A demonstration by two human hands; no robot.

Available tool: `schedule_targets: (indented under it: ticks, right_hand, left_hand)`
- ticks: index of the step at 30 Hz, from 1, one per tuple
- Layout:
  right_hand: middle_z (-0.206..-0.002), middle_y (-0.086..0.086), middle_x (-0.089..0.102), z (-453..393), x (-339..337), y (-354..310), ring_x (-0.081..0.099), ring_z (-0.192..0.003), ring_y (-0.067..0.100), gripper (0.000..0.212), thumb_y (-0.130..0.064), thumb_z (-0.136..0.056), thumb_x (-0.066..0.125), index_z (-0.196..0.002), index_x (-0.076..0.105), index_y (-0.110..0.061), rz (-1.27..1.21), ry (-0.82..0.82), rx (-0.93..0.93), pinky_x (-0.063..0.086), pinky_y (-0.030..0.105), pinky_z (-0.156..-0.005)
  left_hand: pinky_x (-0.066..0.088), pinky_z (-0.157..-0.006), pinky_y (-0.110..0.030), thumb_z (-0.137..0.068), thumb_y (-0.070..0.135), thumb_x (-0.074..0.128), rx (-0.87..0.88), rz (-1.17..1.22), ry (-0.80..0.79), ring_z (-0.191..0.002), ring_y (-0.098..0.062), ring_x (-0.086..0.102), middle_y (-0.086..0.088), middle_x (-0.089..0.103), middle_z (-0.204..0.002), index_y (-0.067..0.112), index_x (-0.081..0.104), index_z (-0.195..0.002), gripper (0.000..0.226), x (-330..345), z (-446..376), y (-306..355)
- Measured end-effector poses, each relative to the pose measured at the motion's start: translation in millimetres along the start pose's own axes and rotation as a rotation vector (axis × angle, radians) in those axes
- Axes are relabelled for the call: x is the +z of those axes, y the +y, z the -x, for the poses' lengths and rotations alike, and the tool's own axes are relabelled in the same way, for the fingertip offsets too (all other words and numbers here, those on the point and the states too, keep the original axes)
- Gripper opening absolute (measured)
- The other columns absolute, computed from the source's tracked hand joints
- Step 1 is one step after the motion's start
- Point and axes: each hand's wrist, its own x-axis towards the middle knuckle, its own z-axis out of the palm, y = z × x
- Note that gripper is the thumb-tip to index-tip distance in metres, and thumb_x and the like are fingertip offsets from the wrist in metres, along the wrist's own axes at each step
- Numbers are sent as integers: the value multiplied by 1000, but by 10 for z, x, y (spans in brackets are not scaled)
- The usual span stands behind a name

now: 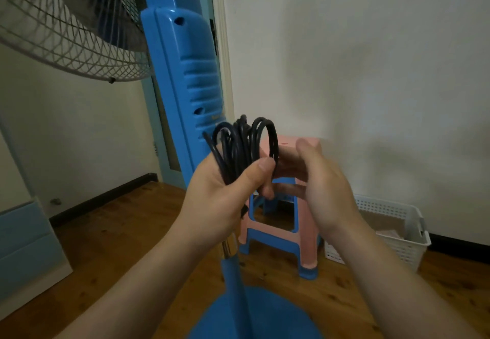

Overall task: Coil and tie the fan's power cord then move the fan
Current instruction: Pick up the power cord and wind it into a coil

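Note:
A blue pedestal fan [183,73] stands right in front of me, its wire grille at the upper left and its round base at the bottom centre. The black power cord [241,142] is gathered into a bundle of loops. My left hand [228,195] grips the bundle's lower part, thumb pressed across it. My right hand [318,187] is beside it, fingers curled against the loops on the right; whether they pinch a strand is hidden by the back of the hand.
A pink and blue stack of plastic stools [283,227] stands just behind my hands. A white lattice basket [392,235] sits by the right wall. A blue and white cabinet [23,246] is at the left. The floor is wood.

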Motion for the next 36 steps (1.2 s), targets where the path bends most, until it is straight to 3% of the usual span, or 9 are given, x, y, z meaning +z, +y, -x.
schedule_targets:
  ticks: [4,6,8,11,17,23,30,33,36]
  right_hand:
    - [-101,0,80,-82,-130,-147,74,-100,12,76,-70,-98,20,-103,81,-24,-1,-108,174,59,23,-72]
    - [-98,-2,80,-127,-190,-222,74,-98,9,79,-75,-96,19,-97,82,-27,74,-163,204,56,25,-74]
    - [-96,-8,79,-153,-212,-267,72,-97,2,78,-84,-89,21,-91,81,-35,186,-192,218,52,32,-85]
    - [-103,-7,79,-161,-263,-264,70,-105,5,81,-94,-76,30,-104,79,-35,231,-198,284,48,46,-102]
    - [-77,-1,78,-172,-382,-351,77,-80,13,67,-84,-80,49,-84,82,-26,252,-268,290,50,39,-89]
    - [-76,-3,78,-237,-418,-471,74,-71,11,70,-89,-57,63,-83,81,-27,523,-326,282,58,35,-77]
    - [-78,2,77,-321,-385,-468,73,-72,17,20,-35,-72,79,-84,74,-19,730,-367,295,57,29,-62]
    - [-72,2,70,-296,-311,-422,62,-63,16,43,-42,-55,65,-89,71,-16,808,-400,323,45,27,-55]
    - [-71,6,62,-294,-223,-324,55,-62,19,51,-42,-61,58,-96,71,-8,888,-446,346,41,32,-56]
  left_hand:
    - [49,-73,-13,-96,19,63,138,-157,-90,-80,-3,67,17,63,-77,28,62,-92,10,99,7,51]
    - [45,-79,-8,-96,16,64,203,-242,-132,-91,9,63,27,60,-88,31,59,-101,17,140,-23,59]
    - [49,-83,-16,-97,18,64,217,-295,-160,-98,3,64,21,63,-98,22,63,-108,12,160,-43,31]
    - [52,-76,-26,-95,23,65,232,-392,-182,-87,-7,63,9,63,-92,16,63,-103,11,202,-48,-23]
    - [49,-86,-30,-96,26,65,362,-654,-400,-90,-19,65,-3,71,-100,7,67,-111,25,229,-88,-90]
    - [51,-86,-40,-92,17,68,541,-861,-585,-70,-32,64,-9,69,-74,3,68,-93,13,202,-176,-192]
    - [52,-87,-37,-82,1,69,661,-1017,-627,-54,-30,58,-8,60,-55,5,62,-72,13,238,-144,-305]
    - [52,-88,-33,-78,-4,71,715,-1022,-650,-51,-28,55,-6,55,-51,6,60,-69,18,232,-111,-348]
    - [53,-82,-33,-81,-5,65,756,-998,-697,-52,-27,55,-7,56,-52,6,61,-69,16,176,-91,-405]
